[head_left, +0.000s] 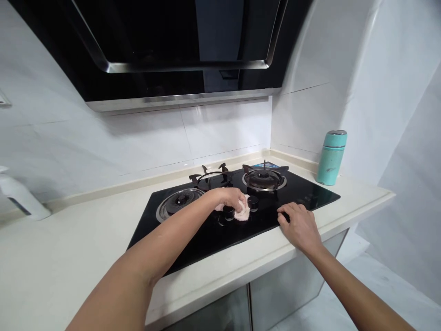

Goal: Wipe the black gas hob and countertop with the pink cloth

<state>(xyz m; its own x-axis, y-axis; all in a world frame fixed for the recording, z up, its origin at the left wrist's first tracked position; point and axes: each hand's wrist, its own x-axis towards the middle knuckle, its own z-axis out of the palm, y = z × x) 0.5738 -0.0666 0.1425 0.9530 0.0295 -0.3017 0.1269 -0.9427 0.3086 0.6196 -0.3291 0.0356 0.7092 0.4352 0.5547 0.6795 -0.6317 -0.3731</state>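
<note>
A black glass gas hob (303, 193) is set into a cream countertop (69, 248). My left hand (230, 197) is closed on a small pale cloth (243, 212) and presses it onto the hob's middle, beside two black knobs (253, 202). My right hand (299, 223) lies flat with its fingers spread on the hob's front right part, holding nothing. The left burner (179, 201) has no pan support on it. The right burner (264, 178) carries its own support. A loose pan support (210, 175) rests behind the left burner.
A turquoise flask (331, 157) with a metal lid stands on the counter right of the hob. A white bottle (20, 195) lies at the far left. A black range hood (172, 50) hangs overhead. White tiled walls enclose the corner; cabinet doors (275, 294) are below.
</note>
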